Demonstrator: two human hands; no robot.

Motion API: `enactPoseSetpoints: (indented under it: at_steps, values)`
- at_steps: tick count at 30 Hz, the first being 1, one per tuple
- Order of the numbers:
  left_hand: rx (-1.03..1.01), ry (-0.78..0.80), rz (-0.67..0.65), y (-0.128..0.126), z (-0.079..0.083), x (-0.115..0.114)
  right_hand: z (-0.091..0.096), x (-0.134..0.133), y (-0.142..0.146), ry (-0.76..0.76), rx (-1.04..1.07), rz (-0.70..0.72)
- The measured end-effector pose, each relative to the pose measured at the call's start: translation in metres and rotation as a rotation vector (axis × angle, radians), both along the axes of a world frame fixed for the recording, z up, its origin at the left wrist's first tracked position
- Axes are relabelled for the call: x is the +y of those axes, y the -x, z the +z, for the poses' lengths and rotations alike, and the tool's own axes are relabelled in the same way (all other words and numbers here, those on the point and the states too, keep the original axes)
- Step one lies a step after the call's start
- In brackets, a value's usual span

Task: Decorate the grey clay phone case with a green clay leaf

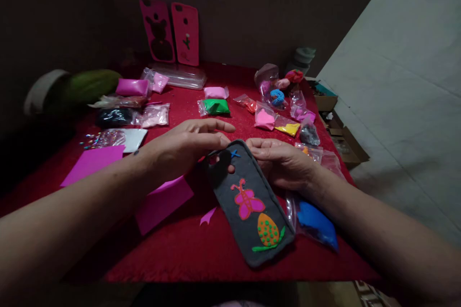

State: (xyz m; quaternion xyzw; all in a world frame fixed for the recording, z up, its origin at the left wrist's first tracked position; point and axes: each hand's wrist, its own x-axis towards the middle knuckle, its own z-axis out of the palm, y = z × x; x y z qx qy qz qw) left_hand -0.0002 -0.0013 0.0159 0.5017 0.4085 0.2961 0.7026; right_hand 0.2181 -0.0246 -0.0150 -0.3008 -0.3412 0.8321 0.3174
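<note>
A dark grey phone case [245, 232] is tilted toward me above the red cloth. Raised decorations cover its back: a blue star shape [235, 154], a pink butterfly [248, 201] outlined in red, and an orange egg shape [268, 230] with green dots and green leaves. My left hand [190, 141] grips the upper left corner, and skin shows through the camera cutout. On the upper right edge, my right hand [283, 160] has its fingers closed, partly hidden behind the case. Between the hands, the fingertips are near the top edge.
Two decorated pink phone cases [186, 50] lean on the back wall. Clay packets lie around: green [216, 106], yellow [288, 127], blue [317, 224]. Magenta paper [165, 204] is left of the case, beads [104, 139] farther left. Cardboard boxes [347, 146] stand beyond the table's right edge.
</note>
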Motion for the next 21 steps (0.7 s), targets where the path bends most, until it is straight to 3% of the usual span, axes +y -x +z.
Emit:
enactPoseSetpoints:
  at_steps: [7, 21]
  values:
    - [-0.014, 0.007, -0.070, 0.0000, -0.0029, 0.0003, -0.0008, -0.0001, -0.0010, -0.003, -0.044, -0.004]
    - [0.008, -0.028, -0.026, -0.0029, -0.0023, -0.0013, -0.0022, 0.0003, 0.0004, -0.016, -0.040, 0.006]
